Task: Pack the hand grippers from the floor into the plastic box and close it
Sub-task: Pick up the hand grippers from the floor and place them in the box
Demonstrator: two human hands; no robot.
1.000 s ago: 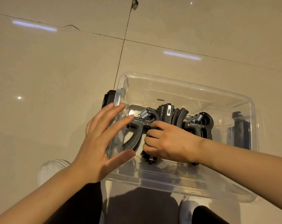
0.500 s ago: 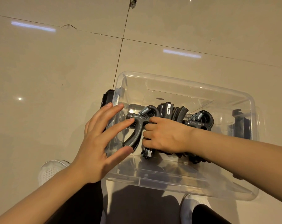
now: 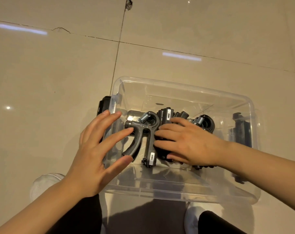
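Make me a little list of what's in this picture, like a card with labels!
place: tiled floor
box: clear plastic box, open, no lid on it
inside: several black hand grippers with metal springs
left hand: fingers spread over the box's left wall
right hand: inside, lying flat on the grippers
latches: black clips on the box's ends
shoes: white shoes near the box

Clear box [image 3: 182, 85], blk grippers [image 3: 136, 132], beige floor [image 3: 58, 73]

Glossy beige tiled floor [image 3: 58, 85], dark grout lines, a crack, reflected strip lights [image 3: 181, 56]
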